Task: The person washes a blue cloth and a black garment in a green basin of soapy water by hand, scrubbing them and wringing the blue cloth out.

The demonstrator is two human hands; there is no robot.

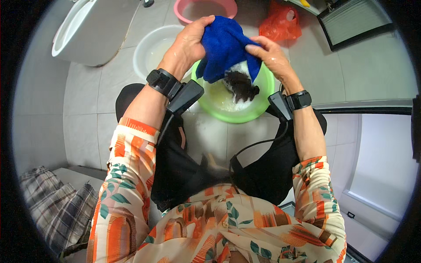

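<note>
A blue cloth point(226, 46), towel-like in texture, hangs stretched between my two hands over a light green basin point(237, 117). My left hand point(190, 43) is closed on its upper left part, thumb on top. My right hand point(269, 56) pinches the cloth's right side between thumb and fingers. Below the cloth, a dark brown wet cloth-like piece point(240, 85) lies in the basin among white suds and yellowish water. The blue cloth hides the basin's far left part.
A white basin point(141, 56) stands left of the green one, a pink basin point(180, 14) beyond. A red plastic bag point(283, 26) lies at the far right. A white tub-like fixture point(98, 30) stands far left. Plaid cloth point(61, 206) lies near left. A dark-framed glass panel point(353, 22) is at upper right.
</note>
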